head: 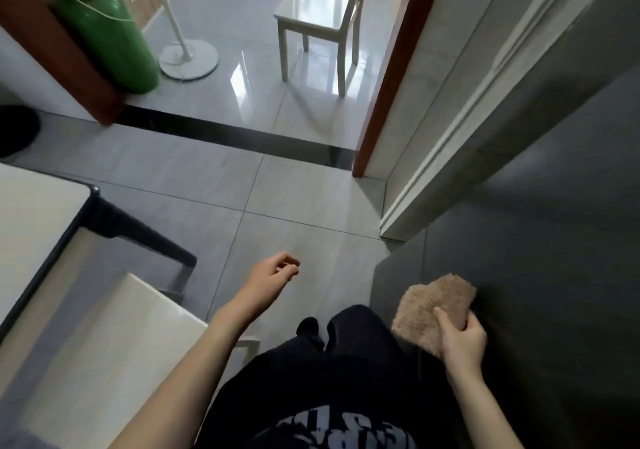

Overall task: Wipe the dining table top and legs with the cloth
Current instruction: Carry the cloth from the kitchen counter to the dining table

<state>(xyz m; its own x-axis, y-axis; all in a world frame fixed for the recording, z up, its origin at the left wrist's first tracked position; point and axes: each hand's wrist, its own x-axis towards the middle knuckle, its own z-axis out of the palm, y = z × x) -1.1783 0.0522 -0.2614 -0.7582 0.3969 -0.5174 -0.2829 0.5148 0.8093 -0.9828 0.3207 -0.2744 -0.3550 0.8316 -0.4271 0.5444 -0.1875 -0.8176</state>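
The right hand (462,339) grips the cloth (433,306), left hand (273,277) loosely curled and empty (away from the desk (31,213)); wiping looks unstarted or paused.

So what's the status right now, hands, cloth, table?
Right hand gripping the cloth, off the table. Left hand empty, loosely curled over the floor. Table at left, not yet touched. Pale chair tucked beside its dark leg.
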